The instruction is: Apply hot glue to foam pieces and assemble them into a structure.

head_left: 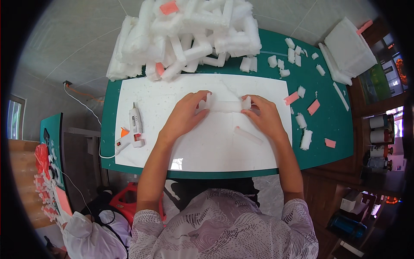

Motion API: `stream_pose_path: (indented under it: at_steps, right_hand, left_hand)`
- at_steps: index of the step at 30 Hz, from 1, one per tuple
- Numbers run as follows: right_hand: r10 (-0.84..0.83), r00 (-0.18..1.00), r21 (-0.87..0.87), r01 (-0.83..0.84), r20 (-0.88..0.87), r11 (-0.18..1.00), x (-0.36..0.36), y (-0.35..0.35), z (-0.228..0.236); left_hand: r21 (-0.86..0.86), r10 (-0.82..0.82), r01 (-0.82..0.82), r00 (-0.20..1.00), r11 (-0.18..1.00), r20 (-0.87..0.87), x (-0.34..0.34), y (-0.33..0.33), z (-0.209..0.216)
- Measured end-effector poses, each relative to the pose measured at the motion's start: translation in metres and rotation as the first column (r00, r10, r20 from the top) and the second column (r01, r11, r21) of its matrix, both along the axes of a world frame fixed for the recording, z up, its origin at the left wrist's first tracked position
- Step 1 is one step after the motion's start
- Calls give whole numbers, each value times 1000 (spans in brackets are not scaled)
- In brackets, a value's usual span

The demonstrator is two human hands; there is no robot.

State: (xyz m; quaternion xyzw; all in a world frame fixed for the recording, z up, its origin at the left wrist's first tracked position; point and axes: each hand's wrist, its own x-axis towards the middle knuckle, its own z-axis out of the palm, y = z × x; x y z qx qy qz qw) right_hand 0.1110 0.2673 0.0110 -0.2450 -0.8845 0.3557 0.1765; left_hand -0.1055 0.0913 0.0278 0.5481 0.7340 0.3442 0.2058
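Note:
A white foam strip (226,106) lies crosswise over the white board, with a short raised piece at each end. My left hand (188,113) pinches its left end between thumb and fingers. At the right end, my right hand (263,113) grips the other raised piece in the same way. Below the strip, nearer my right forearm, lies a thin, pale stick-like piece (249,135) with a pinkish tip. A white and grey hot glue gun (136,123) with an orange trigger rests left of my left hand.
A tall heap of white foam pieces (185,39) stands at the back. Small foam scraps and pink pieces (314,106) lie on the green mat (327,125) at right, beside a large foam block (349,47). A cord (92,110) hangs left. Another person (97,231) sits lower left.

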Motion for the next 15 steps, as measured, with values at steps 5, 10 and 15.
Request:
stream_pose_path:
  at_steps: [5, 10, 15]
  right_hand:
    - [-5, 1000, -1, 5, -1, 1000, 0, 0, -2]
    - [-7, 1000, 3, 7, 16, 1000, 0, 0, -2]
    - [0, 1000, -2, 0, -7, 1000, -1, 0, -2]
  left_hand:
    - [-7, 7, -7, 1000, 1000, -1, 0, 0, 1]
    - [-2, 12, -12, 1000, 1000, -5, 1, 0, 0]
    - [52, 27, -28, 999, 998, 18, -2, 0, -7]
